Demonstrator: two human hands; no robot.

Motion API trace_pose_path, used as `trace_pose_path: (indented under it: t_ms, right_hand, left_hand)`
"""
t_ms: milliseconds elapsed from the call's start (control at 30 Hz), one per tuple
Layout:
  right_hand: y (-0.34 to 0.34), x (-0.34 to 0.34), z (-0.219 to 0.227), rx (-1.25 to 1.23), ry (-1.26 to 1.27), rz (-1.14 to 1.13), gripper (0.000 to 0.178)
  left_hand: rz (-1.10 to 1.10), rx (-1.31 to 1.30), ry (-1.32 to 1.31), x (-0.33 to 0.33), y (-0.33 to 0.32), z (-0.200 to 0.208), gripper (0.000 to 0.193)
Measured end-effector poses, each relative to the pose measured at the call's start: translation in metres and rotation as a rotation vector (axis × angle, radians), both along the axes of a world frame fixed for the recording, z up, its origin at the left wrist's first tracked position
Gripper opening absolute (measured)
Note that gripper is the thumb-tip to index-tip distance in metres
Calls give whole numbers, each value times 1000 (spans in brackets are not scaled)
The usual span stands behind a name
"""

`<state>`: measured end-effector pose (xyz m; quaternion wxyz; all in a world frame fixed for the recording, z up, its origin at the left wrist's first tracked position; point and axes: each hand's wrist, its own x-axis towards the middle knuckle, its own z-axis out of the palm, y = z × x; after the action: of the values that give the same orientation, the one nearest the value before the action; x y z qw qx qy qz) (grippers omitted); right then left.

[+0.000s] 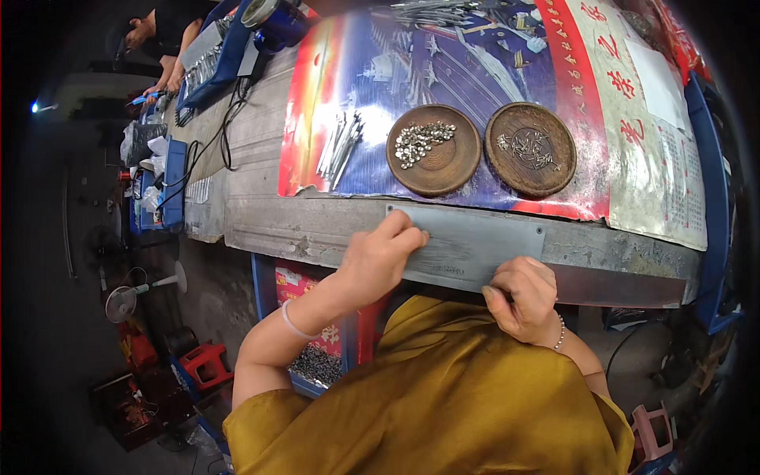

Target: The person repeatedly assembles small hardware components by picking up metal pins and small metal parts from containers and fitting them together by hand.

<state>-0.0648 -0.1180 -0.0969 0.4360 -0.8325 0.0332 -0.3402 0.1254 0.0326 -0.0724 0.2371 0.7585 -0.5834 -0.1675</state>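
My left hand (381, 255) is closed in a pinch over the left part of a grey metal plate (463, 236), which is fixed at the table's near edge. Whatever its fingertips hold is too small or hidden. My right hand (524, 296) is curled closed at the plate's near right corner, thumb against the bent fingers, and I cannot make out anything in it. Dark scuff marks cover the middle of the plate. Just beyond it stand a round brown dish (434, 178) with small shiny metal pieces (423, 142) and a second brown dish (538, 180) with thin metal pins (532, 149).
A bundle of slender metal rods (340, 149) lies left of the dishes on a printed poster sheet (372, 95). More rods (431, 12) lie at the far edge. Blue bins (210, 63) and a black cable (226, 131) are at left, near another person's hands (162, 75).
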Motion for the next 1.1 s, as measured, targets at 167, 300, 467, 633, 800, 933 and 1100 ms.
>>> trace_pose_path:
  t_ms: [167,300,467,633,800,933,1100]
  right_hand:
    - [5,-4,1,-49,29,-27,18]
    - [10,-5,7,34,64,-63,15]
    - [23,-4,26,189,145,-46,15]
    - [27,5,29,150,104,7,12]
    - [32,14,31,136,62,-28,11]
    - [36,17,27,165,62,-34,11]
    - [37,19,7,-44,-97,-95,10]
  left_hand:
    - [-54,-62,-16,-10,-9,-1,20]
    - [-2,-244,56,-30,-13,-7,16]
    - [172,-409,744,-77,5,1,15]
    - [287,-575,1118,-101,5,5,19]
    - [335,-669,1006,-113,4,-9,23]
    - [328,-695,951,-115,5,-6,21]
    - [337,-745,1033,-125,3,-16,21]
